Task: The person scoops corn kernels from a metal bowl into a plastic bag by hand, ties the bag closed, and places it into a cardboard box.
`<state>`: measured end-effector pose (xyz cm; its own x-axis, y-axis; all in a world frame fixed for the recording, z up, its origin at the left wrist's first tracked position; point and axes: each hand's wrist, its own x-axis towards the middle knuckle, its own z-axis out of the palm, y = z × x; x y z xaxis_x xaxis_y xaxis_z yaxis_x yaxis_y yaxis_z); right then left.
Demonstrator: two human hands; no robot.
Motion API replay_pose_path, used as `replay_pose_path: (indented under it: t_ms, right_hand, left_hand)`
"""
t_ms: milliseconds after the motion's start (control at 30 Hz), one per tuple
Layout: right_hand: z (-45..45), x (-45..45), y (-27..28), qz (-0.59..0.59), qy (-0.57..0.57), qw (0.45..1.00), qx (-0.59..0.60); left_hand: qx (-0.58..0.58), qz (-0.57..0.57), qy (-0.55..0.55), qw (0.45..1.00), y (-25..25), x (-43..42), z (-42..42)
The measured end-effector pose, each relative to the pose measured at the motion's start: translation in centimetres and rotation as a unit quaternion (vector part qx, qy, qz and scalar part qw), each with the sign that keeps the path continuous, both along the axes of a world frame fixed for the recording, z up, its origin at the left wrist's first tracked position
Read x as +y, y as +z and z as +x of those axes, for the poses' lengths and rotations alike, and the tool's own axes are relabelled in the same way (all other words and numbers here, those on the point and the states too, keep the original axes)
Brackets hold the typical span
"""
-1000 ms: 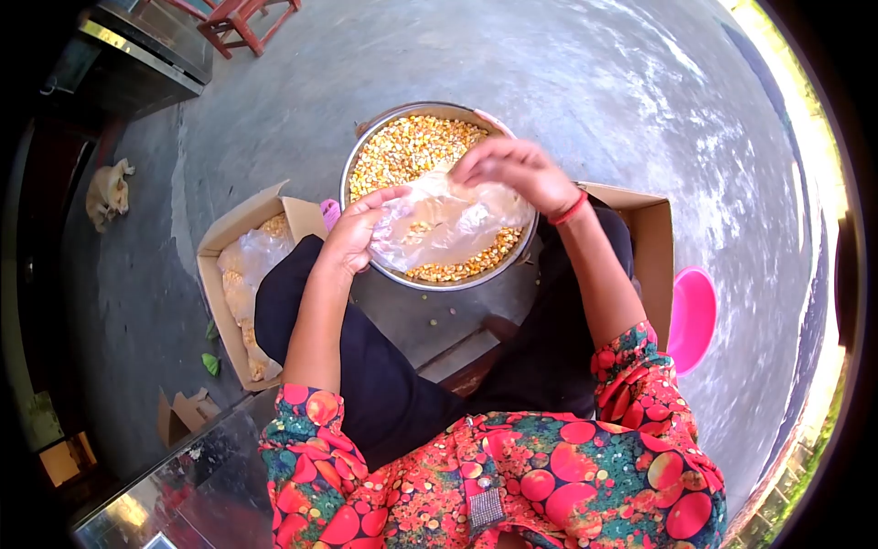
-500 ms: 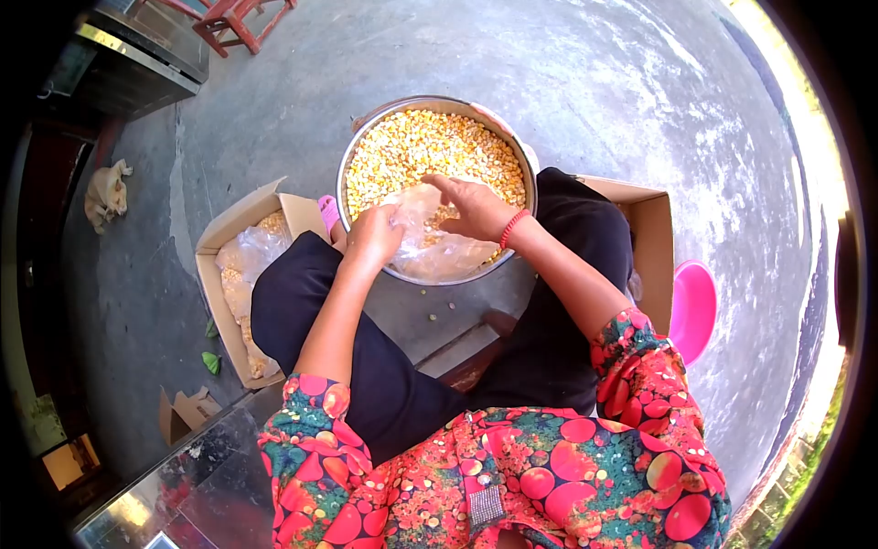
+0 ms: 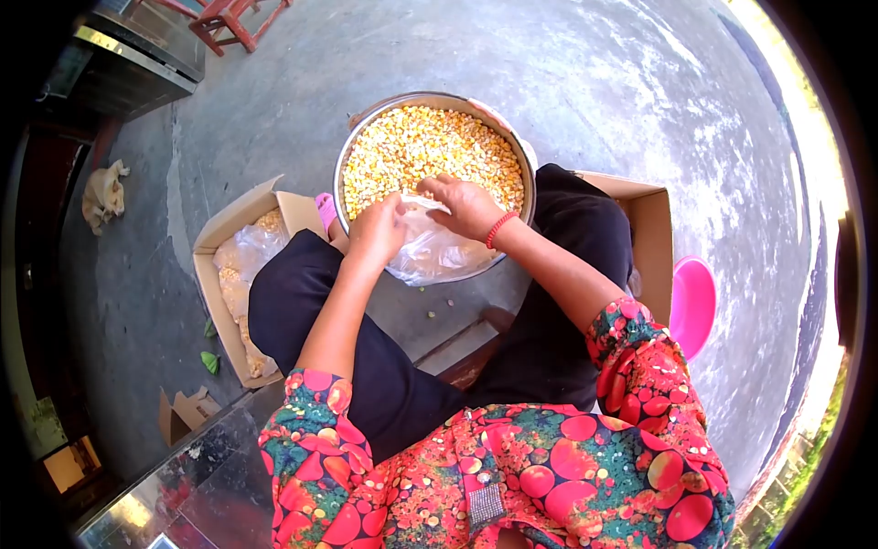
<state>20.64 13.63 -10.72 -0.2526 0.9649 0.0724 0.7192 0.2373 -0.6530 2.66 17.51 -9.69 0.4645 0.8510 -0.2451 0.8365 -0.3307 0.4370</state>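
My left hand covers the edge of the thin clear plastic bag where I grip it, so its fingertips are hidden; whether the fingertips of my right hand touch the film, I cannot tell. The bag veils the near yellow corn kernels and part of the round metal pot. My black trousers block much of the brown cardboard box on my right, whose contents are lost in shadow. That box overlaps the bright pink plastic basin. The red wooden stool is cut by the top edge, my red-and-green patterned shirt by the bottom. The specks on the grey floor are too small to identify.
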Motion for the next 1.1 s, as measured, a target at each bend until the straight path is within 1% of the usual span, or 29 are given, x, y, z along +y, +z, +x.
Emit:
replay_pose_path:
  t_ms: [33, 67, 100, 133, 167, 200, 267, 300, 367, 400, 467, 500, 533, 567, 600, 667, 733, 800, 867, 900, 933, 1000, 1033, 1100]
  right_hand:
    - [0.1, -0.1, -1.1, 0.000, 0.001, 1.000, 0.000]
    - [0.2, -0.2, -3.0, 0.016, 0.069, 0.995, -0.072]
    - [0.1, -0.2, -3.5, 0.032, 0.135, 0.980, -0.143]
    - [-0.1, -0.4, -3.9, 0.032, 0.135, 0.980, -0.142]
    - [-0.3, -0.8, -4.4, 0.033, 0.106, 0.978, -0.178]
    - [-0.6, -1.0, -4.3, 0.034, 0.077, 0.973, -0.213]
    - [-0.7, -0.8, -4.0, 0.013, 0.059, 0.975, -0.215]
    - [-0.7, -0.6, -3.8, -0.004, 0.047, 0.980, -0.193]
    - [-0.6, -0.5, -3.6, -0.035, 0.025, 0.987, -0.157]
    - [-0.5, -0.5, -3.7, -0.035, 0.025, 0.987, -0.157]
    - [-0.4, -0.4, -3.7, -0.036, 0.031, 0.986, -0.159]
    - [-0.4, -0.4, -4.0, -0.036, 0.033, 0.986, -0.159]
    - [-0.3, -0.3, -4.2, -0.010, 0.051, 0.983, -0.176]
    - [-0.1, -0.2, -4.5, 0.017, 0.069, 0.979, -0.192]
    - [0.2, 0.1, -4.3, 0.017, 0.071, 0.979, -0.192]
    - [0.9, 0.9, -3.7, -0.035, 0.076, 0.993, -0.085]
    - [1.8, 2.2, -3.2, -0.027, 0.068, 0.995, -0.070]
    - [2.6, 3.4, -2.7, 0.026, -0.030, 0.998, 0.052]
    - [3.7, 4.1, -3.0, 0.075, -0.123, 0.989, 0.004]
    - [4.0, 4.3, -2.9, 0.040, -0.149, 0.987, -0.043]
    - [3.9, 4.2, -3.2, 0.040, -0.150, 0.987, -0.042]
    - [3.6, 4.0, -4.2, 0.024, -0.206, 0.969, -0.133]
    - [3.4, 3.9, -4.6, -0.014, -0.201, 0.968, -0.148]
    - [3.2, 3.7, -4.7, -0.016, -0.189, 0.970, -0.150]
  left_hand:
    - [-0.016, 0.045, 0.023, 0.999, -0.9, 0.1, -0.2]
    - [-0.016, 0.045, 0.024, 0.999, -1.7, 0.5, -0.6]
    - [-0.007, 0.051, 0.060, 0.997, -1.7, 0.8, -0.8]
    - [0.002, 0.057, 0.095, 0.994, -1.7, 1.0, -0.8]
    - [0.003, 0.057, 0.094, 0.994, -1.8, 1.0, -0.8]
    - [-0.034, 0.064, 0.089, 0.993, -1.8, 0.9, -0.7]
    - [-0.108, 0.076, 0.083, 0.988, -1.9, 0.7, -0.7]
    - [-0.107, 0.076, 0.083, 0.988, -2.0, 0.8, -0.7]
    - [-0.244, 0.089, 0.028, 0.965, -2.4, 1.4, -0.4]
    - [-0.244, 0.088, 0.028, 0.965, -2.5, 1.6, -0.5]
    - [-0.275, 0.023, -0.064, 0.959, -2.8, 1.8, -1.0]
    - [-0.275, 0.024, -0.063, 0.959, -2.8, 1.6, -0.9]
    - [-0.159, 0.025, -0.009, 0.987, -2.8, 1.1, -0.7]
    - [-0.040, 0.026, 0.045, 0.998, -2.8, 0.7, -0.5]
    - [-0.040, 0.026, 0.046, 0.998, -2.2, 0.3, -0.2]
    - [0.000, 0.042, 0.052, 0.998, -0.7, 0.0, 0.2]
    - [0.013, 0.043, 0.037, 0.998, -1.3, 0.3, 0.0]
    - [0.051, 0.035, 0.031, 0.998, -1.2, 0.3, 0.2]
    - [0.061, 0.025, 0.019, 0.998, -0.9, 0.0, 0.5]
    - [0.071, 0.014, 0.005, 0.997, -0.5, -0.2, 0.7]
    - [0.072, 0.014, 0.003, 0.997, -0.1, -0.4, 0.9]
    - [0.115, -0.048, -0.026, 0.992, 0.7, -0.6, 1.1]
    - [0.122, -0.048, -0.039, 0.991, 0.4, -0.7, 1.0]
    - [0.131, -0.059, -0.051, 0.988, 0.6, -0.6, 0.8]
